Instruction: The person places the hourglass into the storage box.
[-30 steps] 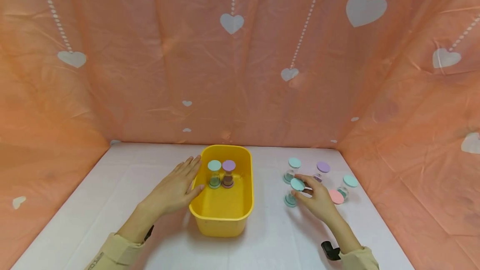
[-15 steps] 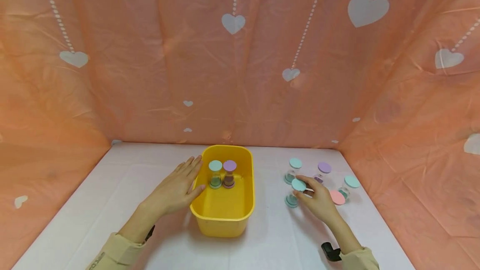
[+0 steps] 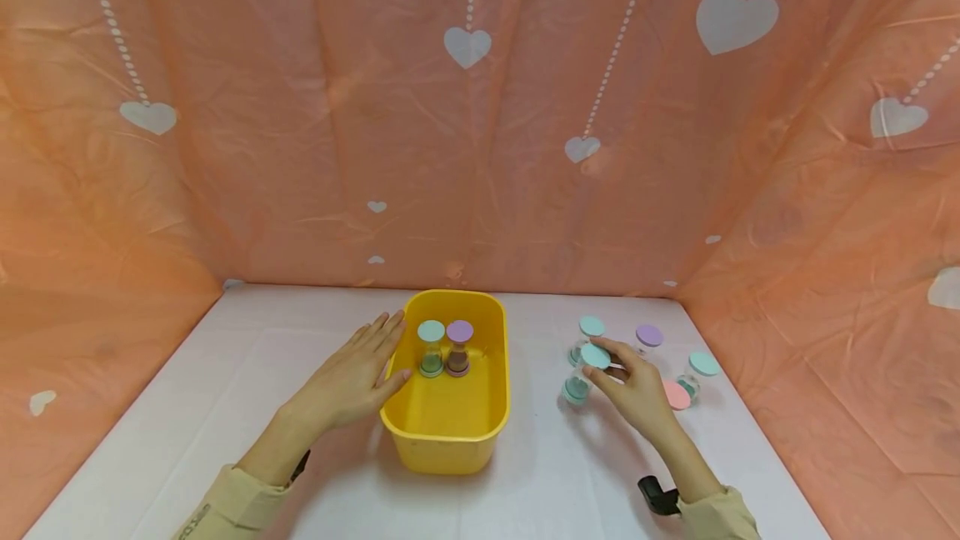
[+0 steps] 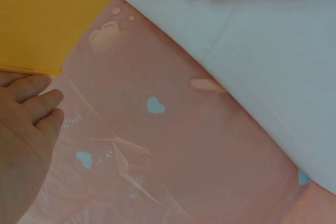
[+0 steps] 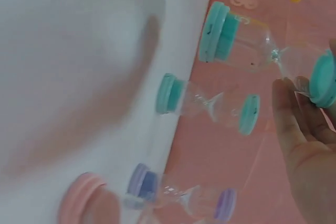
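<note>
My right hand (image 3: 640, 394) pinches a teal-capped hourglass (image 3: 577, 391) by its top cap. In the right wrist view this sand timer hangs tilted, its base off the white tabletop. Straight fingers of my left hand (image 3: 341, 382) rest against the left rim of a yellow plastic bin (image 3: 442, 437). Inside the bin stand a teal hourglass (image 3: 431, 332) and a purple hourglass (image 3: 460, 332), side by side. Just behind the held timer is another teal hourglass (image 3: 592, 326), partly covered by my right fingers.
Right of my right hand stand a purple hourglass (image 3: 649, 335), a pink hourglass (image 3: 677, 395) partly hidden by the hand, and a teal hourglass (image 3: 703, 364). A peach sheet with hearts (image 3: 525, 215) closes off the white table (image 3: 540, 482) at the back and sides.
My right hand has raised the teal hourglass slightly off the table and tilted it, its base shifting a little left and away from me. The left hand stays at the bin.
</note>
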Demonstrator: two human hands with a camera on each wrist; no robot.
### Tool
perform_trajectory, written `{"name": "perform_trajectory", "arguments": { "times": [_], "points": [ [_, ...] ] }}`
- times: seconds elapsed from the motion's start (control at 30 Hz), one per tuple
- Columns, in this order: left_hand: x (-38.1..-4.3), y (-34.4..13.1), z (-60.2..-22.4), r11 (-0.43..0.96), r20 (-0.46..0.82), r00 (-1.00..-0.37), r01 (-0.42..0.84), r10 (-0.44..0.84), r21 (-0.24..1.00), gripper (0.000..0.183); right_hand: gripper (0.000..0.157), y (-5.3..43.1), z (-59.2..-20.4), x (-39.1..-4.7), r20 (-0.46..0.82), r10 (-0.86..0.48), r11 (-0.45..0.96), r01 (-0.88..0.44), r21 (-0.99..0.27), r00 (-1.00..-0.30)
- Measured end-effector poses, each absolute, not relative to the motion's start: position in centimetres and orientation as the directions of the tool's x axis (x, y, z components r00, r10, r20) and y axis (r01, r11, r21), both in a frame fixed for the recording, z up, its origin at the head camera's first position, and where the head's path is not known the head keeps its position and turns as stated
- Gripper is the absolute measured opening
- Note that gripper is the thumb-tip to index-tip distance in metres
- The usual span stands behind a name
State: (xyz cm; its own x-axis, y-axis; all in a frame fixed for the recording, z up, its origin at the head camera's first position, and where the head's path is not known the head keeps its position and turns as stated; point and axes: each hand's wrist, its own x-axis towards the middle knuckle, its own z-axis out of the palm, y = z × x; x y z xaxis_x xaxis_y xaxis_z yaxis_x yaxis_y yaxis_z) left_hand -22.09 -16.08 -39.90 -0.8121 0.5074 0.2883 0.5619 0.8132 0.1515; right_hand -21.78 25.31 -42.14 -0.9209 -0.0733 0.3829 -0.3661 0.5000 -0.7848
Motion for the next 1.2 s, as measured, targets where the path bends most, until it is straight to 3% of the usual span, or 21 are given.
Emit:
{"name": "perform_trajectory", "arguments": {
  "times": [0.3, 0.6, 1.2],
  "points": [
    [-22.1, -16.1, -39.9, 0.813, 0.289, -0.81, 0.564, 0.51, 0.148, 0.074, 0.044, 22.9, -38.3, -20.7, 0.447, -0.062, 0.423, -0.429, -0.798, -0.893],
    [-22.0, -16.1, -39.8, 0.81, 0.29, -0.811, 0.565, 0.508, 0.161, 0.072, 0.04, 21.0, -35.5, -20.8, 0.598, -0.109, 0.348, -0.594, -0.725, -0.794],
    [-22.0, -16.1, -39.9, 0.811, 0.293, -0.812, 0.563, 0.505, 0.16, 0.073, 0.041, 17.0, -32.8, -22.7, 0.678, -0.224, 0.237, -0.714, -0.659, -0.7]
  ]
}}
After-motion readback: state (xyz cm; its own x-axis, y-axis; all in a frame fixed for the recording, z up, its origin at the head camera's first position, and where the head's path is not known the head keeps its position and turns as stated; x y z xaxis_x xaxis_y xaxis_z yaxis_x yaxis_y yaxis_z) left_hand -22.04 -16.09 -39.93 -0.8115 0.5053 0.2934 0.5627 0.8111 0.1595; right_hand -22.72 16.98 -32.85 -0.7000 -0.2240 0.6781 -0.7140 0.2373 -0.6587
